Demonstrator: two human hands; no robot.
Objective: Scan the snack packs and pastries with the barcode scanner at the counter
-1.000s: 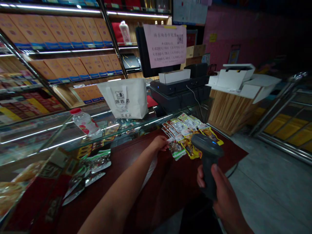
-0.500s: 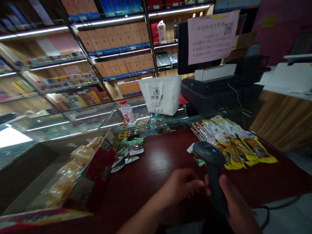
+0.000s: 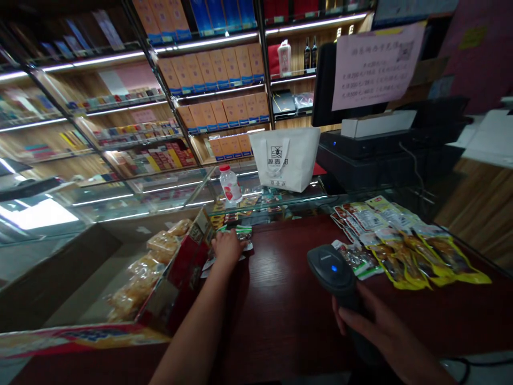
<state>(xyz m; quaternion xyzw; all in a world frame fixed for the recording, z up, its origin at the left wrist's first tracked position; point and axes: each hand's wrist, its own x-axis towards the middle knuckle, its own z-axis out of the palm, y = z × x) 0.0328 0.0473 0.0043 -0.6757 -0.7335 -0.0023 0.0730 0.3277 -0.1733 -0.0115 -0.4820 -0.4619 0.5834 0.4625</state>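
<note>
In my right hand (image 3: 372, 321) is a black handheld barcode scanner (image 3: 334, 272), gripped by its handle, with a blue light lit on its head. My left hand (image 3: 228, 247) reaches out over a small pile of snack packets (image 3: 245, 231) with silver and green wrapping, beside the carton. Its thumb stands apart from the fingers, whose tips are partly hidden among the packets. A clear packet with green edging (image 3: 360, 261) lies beyond the scanner. To its right, several yellow-edged vacuum packs of meat (image 3: 412, 256) are laid out in a row.
An open carton (image 3: 80, 329) of wrapped pastries stands at the left of the dark red counter (image 3: 276, 310). Behind are a red-capped bottle (image 3: 231, 187), a white tote bag (image 3: 284, 160), a glass case and a monitor (image 3: 324, 85) bearing a pink notice. A cable hangs at lower right.
My left hand has moved from beside the scanner to the snack packets at the left. The scanner, still in my right hand, is tilted more forward. The camera view has shifted left.
</note>
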